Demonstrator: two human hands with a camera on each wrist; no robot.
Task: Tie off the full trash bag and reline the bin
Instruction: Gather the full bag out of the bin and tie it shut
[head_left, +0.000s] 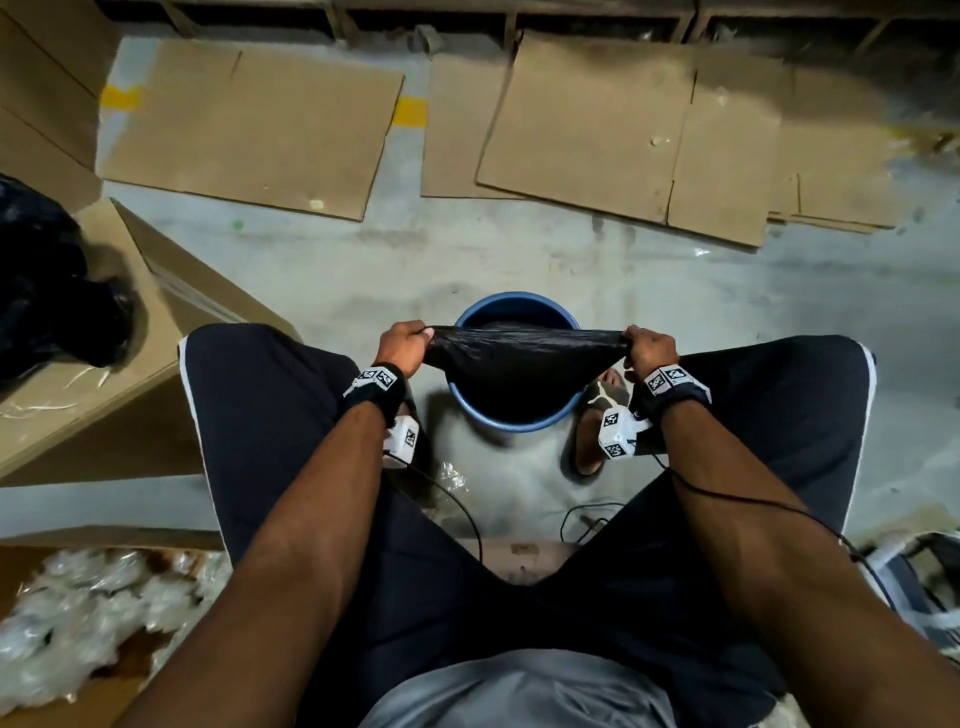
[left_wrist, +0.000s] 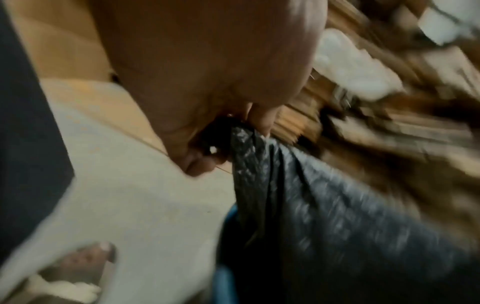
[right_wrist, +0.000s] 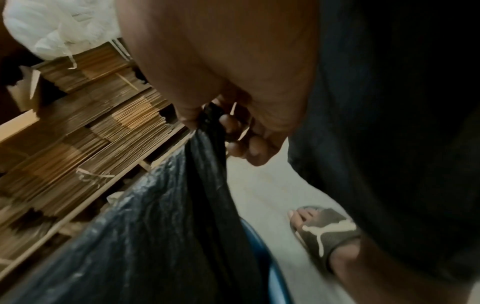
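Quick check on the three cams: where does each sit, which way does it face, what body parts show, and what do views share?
Head: on the head, facing down at the blue bin; both forearms, left hand, right hand, shorts, a foot.
Left wrist: along the left hand toward the black bag; blurred; toes.
Right wrist: along the right hand; sandalled foot.
Shared: all three show the bag gripped above the bin.

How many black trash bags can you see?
2. One black bag is stretched between the left hand and right hand over the blue bin. Another black bag sits on cardboard at far left. Others may be hidden.
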